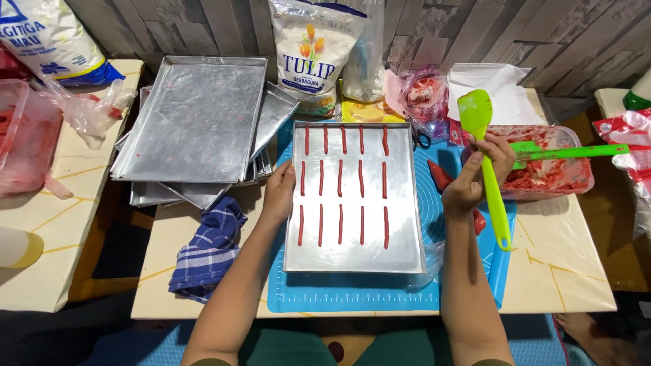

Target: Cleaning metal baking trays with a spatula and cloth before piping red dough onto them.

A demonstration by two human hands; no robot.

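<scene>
Left hand [279,191] flat, fingers loose, on left rim of tray [407,203]. Right hand [480,173] clenched on spatula [489,169], right of tray. Risk: dough strips [340,177] smeared if tray nudged or spatula dips.

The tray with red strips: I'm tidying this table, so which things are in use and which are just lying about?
In use: tray under the left hand; green spatula in the right hand; tub of red dough; blue mat.

Lying about: stacked empty trays; checked cloth; flour bag.
</scene>
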